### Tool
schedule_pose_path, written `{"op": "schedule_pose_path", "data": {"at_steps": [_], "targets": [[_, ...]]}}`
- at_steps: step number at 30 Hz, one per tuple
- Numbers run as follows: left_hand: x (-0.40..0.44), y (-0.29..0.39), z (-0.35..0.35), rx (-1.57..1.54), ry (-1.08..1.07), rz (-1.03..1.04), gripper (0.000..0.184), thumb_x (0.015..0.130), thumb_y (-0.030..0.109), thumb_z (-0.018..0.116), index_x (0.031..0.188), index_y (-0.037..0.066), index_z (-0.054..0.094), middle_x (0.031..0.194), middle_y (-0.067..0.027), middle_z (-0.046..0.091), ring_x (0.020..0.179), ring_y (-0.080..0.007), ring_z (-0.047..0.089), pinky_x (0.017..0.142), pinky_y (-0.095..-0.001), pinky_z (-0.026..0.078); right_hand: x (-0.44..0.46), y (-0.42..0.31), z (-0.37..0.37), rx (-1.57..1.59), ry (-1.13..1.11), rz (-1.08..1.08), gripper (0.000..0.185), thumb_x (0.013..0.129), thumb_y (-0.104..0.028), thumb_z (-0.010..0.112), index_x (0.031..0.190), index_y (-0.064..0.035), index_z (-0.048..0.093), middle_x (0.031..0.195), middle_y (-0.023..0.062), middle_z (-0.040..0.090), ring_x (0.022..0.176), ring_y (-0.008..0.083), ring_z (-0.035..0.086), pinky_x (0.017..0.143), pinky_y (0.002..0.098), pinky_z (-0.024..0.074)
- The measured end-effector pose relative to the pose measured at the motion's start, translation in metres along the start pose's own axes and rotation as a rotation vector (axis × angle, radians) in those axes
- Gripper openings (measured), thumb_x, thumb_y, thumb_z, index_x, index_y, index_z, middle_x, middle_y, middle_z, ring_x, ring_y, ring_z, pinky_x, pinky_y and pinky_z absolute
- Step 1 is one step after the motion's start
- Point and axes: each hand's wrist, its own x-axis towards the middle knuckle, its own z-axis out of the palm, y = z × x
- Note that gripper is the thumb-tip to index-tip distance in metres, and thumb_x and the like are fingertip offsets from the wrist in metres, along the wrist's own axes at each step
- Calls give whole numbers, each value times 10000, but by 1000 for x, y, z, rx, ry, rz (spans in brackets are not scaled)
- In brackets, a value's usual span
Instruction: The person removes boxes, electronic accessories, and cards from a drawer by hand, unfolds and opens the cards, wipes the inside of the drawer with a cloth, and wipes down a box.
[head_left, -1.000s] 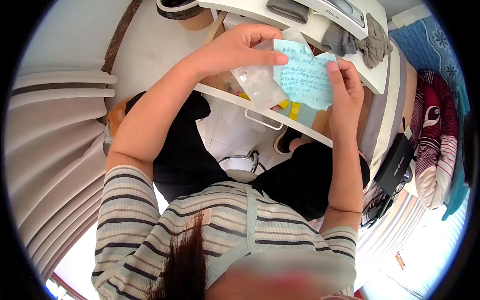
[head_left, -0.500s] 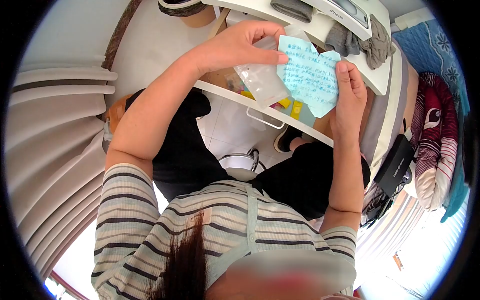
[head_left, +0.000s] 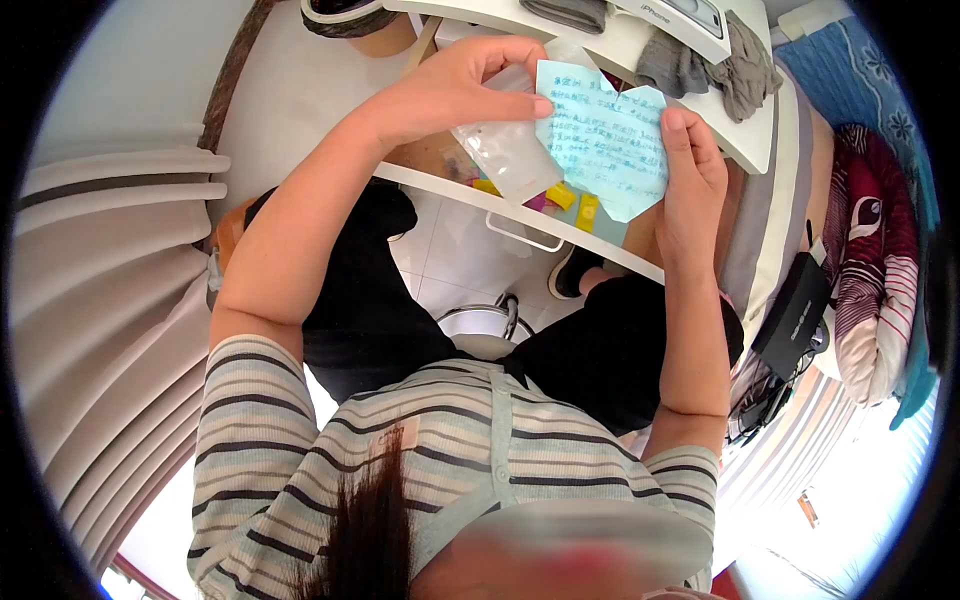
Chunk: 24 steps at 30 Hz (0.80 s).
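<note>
A: What is seen closest to the camera?
B: A striped knit cardigan (head_left: 430,425) is seen, with a dark ponytail (head_left: 372,530) laid over it, then black trousers (head_left: 365,310) on spread legs.

A: And the hands?
B: Both are raised in front. By the left hand (head_left: 465,88), the left edge of a handwritten blue note (head_left: 605,140) is pinched, the thumb being laid on its face. By the right hand (head_left: 697,165), the right edge is pinched between thumb and curled fingers.

A: How is the note kept?
B: It is stretched between the two hands above an open drawer (head_left: 430,190), with a notch shown in its top edge. The writing is too small to be read.

A: And the clear plastic bag (head_left: 510,160)?
B: It is partly covered by the note and the left hand; whether it too is gripped cannot be told.

A: What is seen further off?
B: Yellow pieces (head_left: 587,210) are contained in the drawer. Past the hands, an iPhone box (head_left: 690,25) and a grey cloth (head_left: 672,65) are set on the white desk (head_left: 748,145).
</note>
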Motion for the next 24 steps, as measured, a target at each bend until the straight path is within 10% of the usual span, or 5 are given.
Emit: {"op": "schedule_pose_path", "data": {"at_steps": [24], "targets": [[1,0,5,-9,35,-1,161,824,199,635,905,67,593,856,36,584,815,-32,514,746,-205,415,-4,-5,3,3,24,26,302,926,-336,514,906,-52,615,685,-90,466,616,-1,364,531,172,278]]}}
